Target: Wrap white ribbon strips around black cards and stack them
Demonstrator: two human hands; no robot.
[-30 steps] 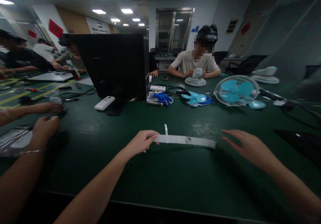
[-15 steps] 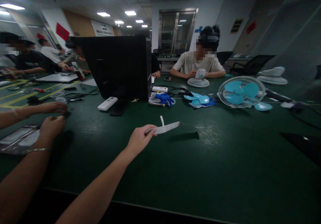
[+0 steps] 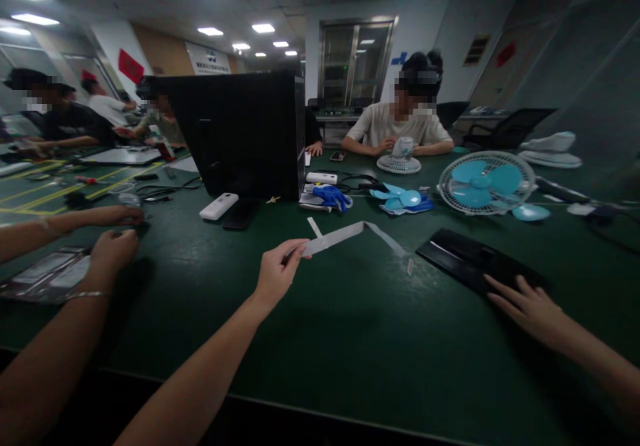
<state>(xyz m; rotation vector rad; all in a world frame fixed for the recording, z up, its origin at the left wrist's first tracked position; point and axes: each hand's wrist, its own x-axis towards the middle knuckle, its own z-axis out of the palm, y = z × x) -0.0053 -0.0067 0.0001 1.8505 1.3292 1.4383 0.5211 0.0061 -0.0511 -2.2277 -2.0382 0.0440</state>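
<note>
vs half a second ago: strip [image 3: 350, 235] now unfolded longer, far end draped down to the table [image 3: 350, 339]; right hand [image 3: 530, 307] back in view, black tray [image 3: 475, 265] pulled in beside it. left hand [image 3: 277, 274] pinches the strip's near-left end, held above mid table. right hand flat, fingers spread, touching the tray's near edge, gripping nothing. green mat table, lit office, monitor [image 3: 240, 133] and fan [image 3: 486, 181] far side. strip's long axis runs left-right, peaks mid-span, right end touches the mat.

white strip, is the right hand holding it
No, the left hand pinches the white strip; the right hand rests on a black flat panel.
</note>
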